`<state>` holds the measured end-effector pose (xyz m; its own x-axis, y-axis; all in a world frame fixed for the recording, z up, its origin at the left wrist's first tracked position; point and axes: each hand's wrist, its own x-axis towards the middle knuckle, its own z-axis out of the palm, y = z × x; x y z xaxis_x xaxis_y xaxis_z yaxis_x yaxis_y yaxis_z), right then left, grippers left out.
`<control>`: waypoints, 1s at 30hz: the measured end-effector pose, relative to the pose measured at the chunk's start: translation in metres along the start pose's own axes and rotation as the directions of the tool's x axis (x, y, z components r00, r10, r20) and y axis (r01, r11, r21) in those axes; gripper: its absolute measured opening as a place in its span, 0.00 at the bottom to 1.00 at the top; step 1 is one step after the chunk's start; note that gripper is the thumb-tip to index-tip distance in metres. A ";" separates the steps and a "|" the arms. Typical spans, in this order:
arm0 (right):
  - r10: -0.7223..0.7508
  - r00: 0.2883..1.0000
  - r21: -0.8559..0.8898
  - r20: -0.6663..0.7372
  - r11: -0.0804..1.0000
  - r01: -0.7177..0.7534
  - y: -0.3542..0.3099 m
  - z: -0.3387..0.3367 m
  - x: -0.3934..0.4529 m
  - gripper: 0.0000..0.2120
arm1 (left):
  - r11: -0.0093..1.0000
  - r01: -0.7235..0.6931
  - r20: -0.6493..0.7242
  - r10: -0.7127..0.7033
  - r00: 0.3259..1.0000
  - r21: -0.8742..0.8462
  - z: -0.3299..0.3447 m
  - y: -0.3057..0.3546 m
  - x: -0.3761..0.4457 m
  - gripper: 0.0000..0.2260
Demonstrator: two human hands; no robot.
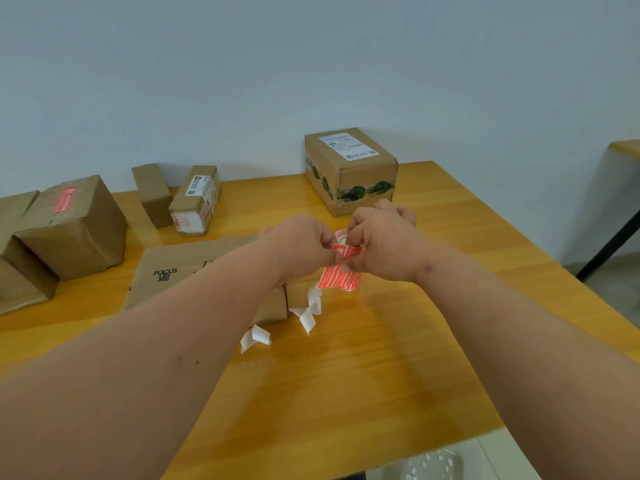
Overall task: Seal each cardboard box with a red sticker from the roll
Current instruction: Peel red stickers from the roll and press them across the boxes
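A: Where was the sticker roll [341,268], and which way did it run?

B: Held up between both hands, above the table [398,341], near its middle. The red strip hung w/ its long axis roughly vertical, top end at the fingertips, lower end pointing down toward the tabletop. White backing paper [313,303] trailed off the bottom, curling onto the wood.

A: Fingers?

B: Left hand [301,244] had thumb & fingers pinched together on the strip's top edge. Right hand [381,237] was curled round the roll, fingertips pinched on the same red edge, just beside the left's. Whether a sticker was peeling free there, can't tell.

A: What lay closest?

B: A flat box marked "FOCUS ON ME" [180,268] sat under the left forearm, long side running left-right. Loose white backing scraps [256,337] lay just beside its near corner.

A: And further out?

B: A labelled box w/ green tape [349,171] stood behind the hands, near the far edge. To the left: a narrow labelled box [195,200], a plain narrow box [152,195] just beside it, both w/ long axes running toward the wall. At far left, a box w/ a red sticker [74,226] along its top seam, touching other cartons.
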<state>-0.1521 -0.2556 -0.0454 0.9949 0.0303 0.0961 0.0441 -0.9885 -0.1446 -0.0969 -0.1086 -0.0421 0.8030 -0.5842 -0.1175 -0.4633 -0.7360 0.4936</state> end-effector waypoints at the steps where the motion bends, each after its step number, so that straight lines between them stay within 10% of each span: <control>1: -0.004 1.000 -0.002 -0.001 1.000 0.004 0.000 0.000 0.000 0.07 | 1.000 0.000 -0.001 0.000 1.000 -0.018 0.000 0.000 0.000 0.09; 19: -0.002 1.000 -0.017 -0.017 1.000 0.002 -0.001 -0.001 -0.001 0.06 | 0.979 -0.027 0.035 0.035 0.999 -0.203 -0.004 -0.008 0.002 0.06; 25: -0.011 1.000 -0.002 -0.022 1.000 0.011 -0.001 0.002 0.000 0.06 | 0.976 -0.017 -0.066 0.032 0.997 0.216 -0.001 -0.004 0.006 0.09; 30: -0.010 0.999 0.005 -0.031 1.000 0.010 -0.001 0.001 0.000 0.04 | 0.980 -0.033 -0.092 0.051 0.994 0.196 0.000 -0.004 0.005 0.09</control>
<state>-0.1524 -0.2542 -0.0466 0.9911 0.0358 0.1286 0.0550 -0.9874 -0.1487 -0.0910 -0.1089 -0.0444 0.8092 -0.5874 -0.0123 -0.5537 -0.7695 0.3183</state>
